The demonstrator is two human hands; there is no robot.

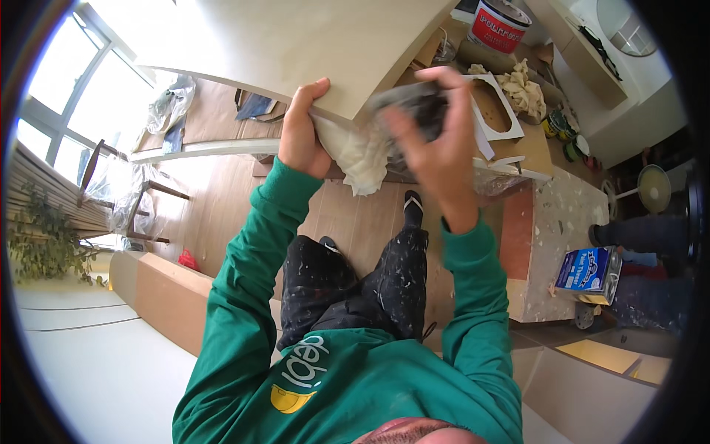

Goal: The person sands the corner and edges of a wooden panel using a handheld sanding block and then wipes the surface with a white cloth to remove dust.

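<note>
A large cream-coloured flat panel (296, 52) reaches toward me from the top of the view. My left hand (299, 137) grips its near edge, thumb on the upper face and the other fingers hidden beneath. Against that palm, under the panel's corner, hangs a crumpled off-white cloth (355, 155). My right hand (450, 152) is closed around a dark grey pad or folded sheet (418, 107) at the panel's right edge. Motion blurs it, so its exact kind does not show.
Right of the panel stand a red-labelled can (499, 26), a white frame with an oval opening (494, 111) and crumpled cloth (523, 90). A blue-labelled tin (588, 272) sits by a paint-spattered surface. A plastic-draped chair (122, 192) is at left. Another person's legs (640, 292) show far right.
</note>
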